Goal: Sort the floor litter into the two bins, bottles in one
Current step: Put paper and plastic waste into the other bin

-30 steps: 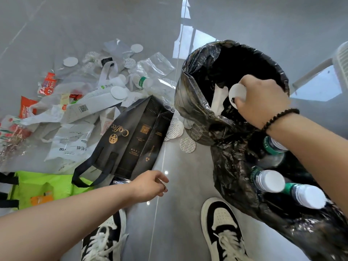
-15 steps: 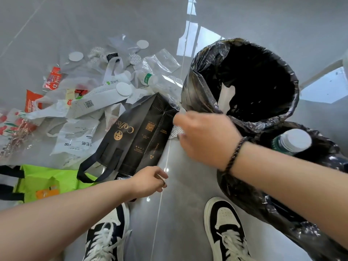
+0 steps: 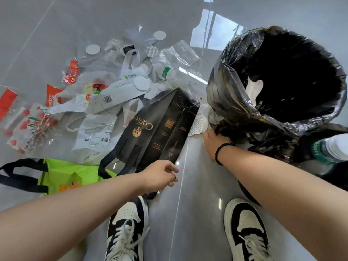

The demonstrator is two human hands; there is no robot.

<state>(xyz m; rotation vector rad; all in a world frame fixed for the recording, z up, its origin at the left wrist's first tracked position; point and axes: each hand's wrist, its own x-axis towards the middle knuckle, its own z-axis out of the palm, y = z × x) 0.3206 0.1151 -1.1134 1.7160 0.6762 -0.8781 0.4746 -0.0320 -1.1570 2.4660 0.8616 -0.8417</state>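
Observation:
A black-lined bin point(image 3: 226, 95) stands at the right with white paper point(image 3: 254, 87) inside. Lower right, a second black bag holds a green-labelled bottle point(image 3: 327, 149). My right hand point(image 3: 211, 142) is down at the floor by the first bin's base, beside white dotted round pads point(image 3: 197, 125); its fingers are hidden. My left hand point(image 3: 162, 174) hovers with loosely curled fingers over the lower edge of a black "Coffee" bag point(image 3: 160, 129), with nothing visible in it. One clear bottle with a green label point(image 3: 166, 72) lies among the litter.
Plastic wrappers, white paper bags point(image 3: 98, 136), red packets point(image 3: 71, 74) and white discs point(image 3: 141, 82) cover the floor at the left and centre. A bright green tote point(image 3: 62, 176) lies at the lower left. My two shoes point(image 3: 128, 228) stand on the grey tiles below.
My right hand, which held a white round piece over the first bin, has left the bin and dropped leftward to the floor at its base. My left hand has barely moved.

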